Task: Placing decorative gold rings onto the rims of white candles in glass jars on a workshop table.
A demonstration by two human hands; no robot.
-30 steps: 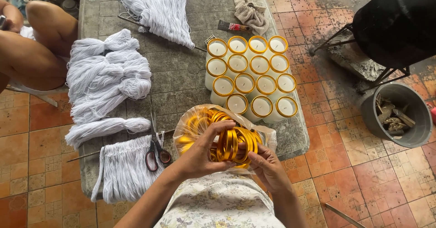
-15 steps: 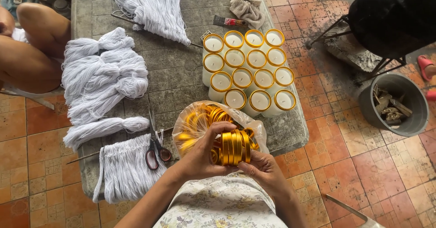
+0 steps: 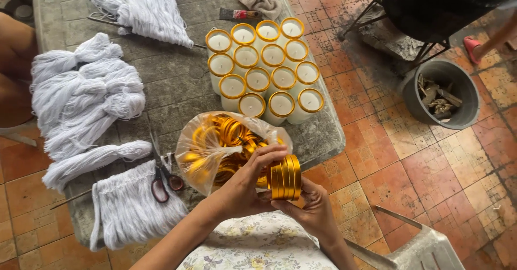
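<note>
Over a worn grey table point(image 3: 161, 81) on terracotta tiles, a seated person is gripping a stack of gold rings point(image 3: 286, 177), the right hand point(image 3: 311, 208) cupping it from below while the left hand point(image 3: 250, 181) is pinching its top edge. Just behind, a clear bag of gold rings point(image 3: 221, 141) is lying open beside gold-rimmed white candles point(image 3: 264, 68), scissors point(image 3: 161, 176) and white yarn bundles point(image 3: 86, 97).

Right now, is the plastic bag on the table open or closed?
Open: the plastic bag gapes toward the hands, with loose gold rings visible inside.
</note>
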